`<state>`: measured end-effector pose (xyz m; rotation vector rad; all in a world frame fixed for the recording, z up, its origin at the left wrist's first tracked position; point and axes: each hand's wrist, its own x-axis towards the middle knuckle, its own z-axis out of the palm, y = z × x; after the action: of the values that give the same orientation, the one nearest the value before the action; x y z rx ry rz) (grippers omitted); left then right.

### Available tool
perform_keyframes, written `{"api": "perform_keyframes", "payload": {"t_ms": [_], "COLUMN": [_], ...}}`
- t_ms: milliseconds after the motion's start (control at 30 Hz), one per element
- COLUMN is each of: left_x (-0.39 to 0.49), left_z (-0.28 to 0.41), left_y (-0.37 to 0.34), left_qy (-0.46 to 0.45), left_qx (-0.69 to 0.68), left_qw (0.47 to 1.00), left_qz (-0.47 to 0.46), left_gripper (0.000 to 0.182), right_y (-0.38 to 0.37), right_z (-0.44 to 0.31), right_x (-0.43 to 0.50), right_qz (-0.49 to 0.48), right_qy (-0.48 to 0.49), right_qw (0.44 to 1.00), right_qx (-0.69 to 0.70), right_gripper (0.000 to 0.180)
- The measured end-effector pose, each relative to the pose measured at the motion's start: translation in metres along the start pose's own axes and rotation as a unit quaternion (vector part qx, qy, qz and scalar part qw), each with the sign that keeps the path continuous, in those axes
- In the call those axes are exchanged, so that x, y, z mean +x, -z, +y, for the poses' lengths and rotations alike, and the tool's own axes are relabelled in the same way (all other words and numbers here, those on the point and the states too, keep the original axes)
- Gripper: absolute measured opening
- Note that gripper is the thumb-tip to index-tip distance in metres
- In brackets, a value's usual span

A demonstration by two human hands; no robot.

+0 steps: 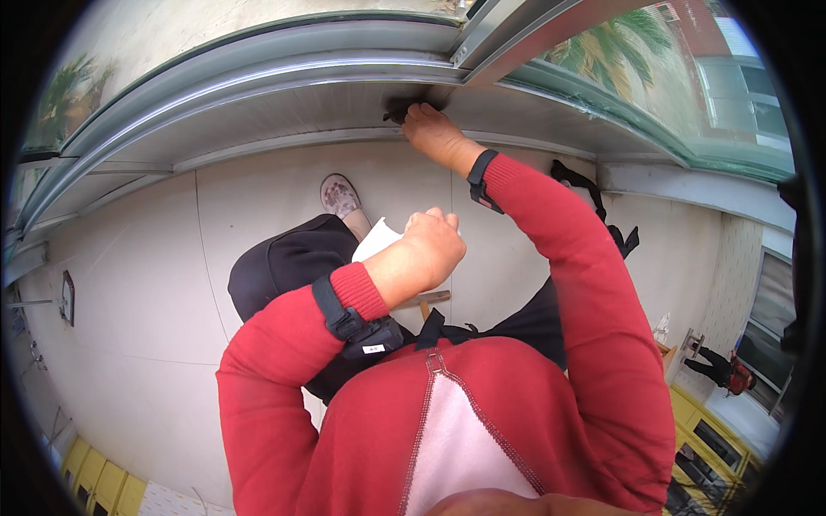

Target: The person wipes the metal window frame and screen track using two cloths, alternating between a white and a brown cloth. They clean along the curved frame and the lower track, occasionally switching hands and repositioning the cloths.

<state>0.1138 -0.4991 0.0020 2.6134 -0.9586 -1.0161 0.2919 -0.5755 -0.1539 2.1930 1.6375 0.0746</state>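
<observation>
My right hand [433, 132] reaches forward to the grey panel [310, 106] below the window frame, its fingers closed around a small dark thing [395, 116] too hidden to name, perhaps a cloth. A dark patch shows on the panel about the fingertips. Closer to my body, my left hand [423, 248] is bent in above my lap, back of the hand towards me. A white sheet-like piece [377, 240] shows beside its wrist and runs behind the fingers, which seem curled round it; the fingertips are hidden. Both wrists wear black straps.
A metal window frame [477, 68] with glass panes [619, 97] curves over the front. Black straps or cloth [581, 187] lie on the tiled floor [161, 271] at the right. Part of a wooden stool [433, 298] shows between my legs. Yellow cabinets [697, 438] stand at the lower right.
</observation>
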Motion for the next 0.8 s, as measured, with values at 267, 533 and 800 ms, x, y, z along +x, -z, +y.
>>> {"api": "perform_keyframes", "payload": {"t_ms": [267,533,800], "left_x": [0.001,0.003,0.012], "left_z": [-0.014,-0.006,0.001], "left_y": [-0.006,-0.002,-0.001], "left_qy": [0.02,0.011,0.009], "left_qx": [-0.006,-0.002,0.02], "left_qw": [1.0,1.0,1.0], "left_qz": [-0.005,-0.006,-0.001], "left_gripper": [0.028,0.028,0.028], "right_y": [0.017,0.048,0.02], "right_z": [0.015,0.04,0.084], "right_x": [-0.008,-0.116,-0.216], "right_qz": [0.033,-0.002,0.294], "right_qy": [0.031,-0.192,-0.597], "right_qw": [0.999,0.94,0.204], "right_qx": [-0.011,0.283,0.718], "right_gripper": [0.011,0.01,0.039]}}
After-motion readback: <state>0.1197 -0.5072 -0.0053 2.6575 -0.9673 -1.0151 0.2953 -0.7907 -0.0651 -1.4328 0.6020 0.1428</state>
